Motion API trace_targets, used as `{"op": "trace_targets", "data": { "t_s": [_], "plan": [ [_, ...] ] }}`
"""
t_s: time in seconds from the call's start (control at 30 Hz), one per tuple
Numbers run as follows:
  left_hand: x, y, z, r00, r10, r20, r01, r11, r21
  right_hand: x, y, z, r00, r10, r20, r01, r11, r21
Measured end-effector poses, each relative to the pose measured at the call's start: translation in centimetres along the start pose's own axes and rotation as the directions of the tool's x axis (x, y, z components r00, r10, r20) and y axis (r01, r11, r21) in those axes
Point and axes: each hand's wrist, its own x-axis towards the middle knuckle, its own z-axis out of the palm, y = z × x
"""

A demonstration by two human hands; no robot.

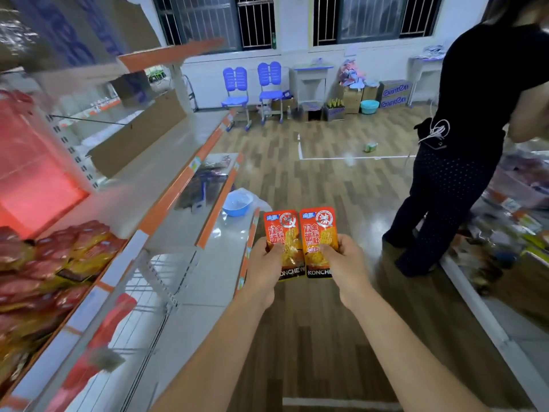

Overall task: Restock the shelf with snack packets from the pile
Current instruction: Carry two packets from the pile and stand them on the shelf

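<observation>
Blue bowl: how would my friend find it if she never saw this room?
Look at the long orange-edged shelf on the left. On its lowest board, just left of the two orange snack packets held up in front, sits the blue bowl. Unlike the teal basin on the floor by the far wall, it rests on the shelf against clear plastic.

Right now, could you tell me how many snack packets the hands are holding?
2. The left packet is in the left hand, the right packet in the right hand, side by side; others may hide behind.
</observation>
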Motion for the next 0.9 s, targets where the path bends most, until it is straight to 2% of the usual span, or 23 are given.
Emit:
{"op": "trace_targets", "data": {
  "t_s": [0.5,0.7,0.9],
  "plan": [
    [28.2,7.2,8.9,0.991,-0.015,0.131,0.016,1.0,-0.003,28.7,-3.3,5.2,0.995,0.069,-0.076,-0.065,0.997,0.044],
    [38.5,9.3,14.0,0.992,-0.039,0.119,0.038,0.999,0.009,40.1,-3.6,5.6,0.995,0.084,-0.057,-0.08,0.995,0.065],
    [49.2,12.6,20.3,0.994,-0.072,0.083,0.078,0.995,-0.069,53.5,-5.3,5.4,0.998,0.062,0.009,-0.063,0.996,0.063]
  ]
}}
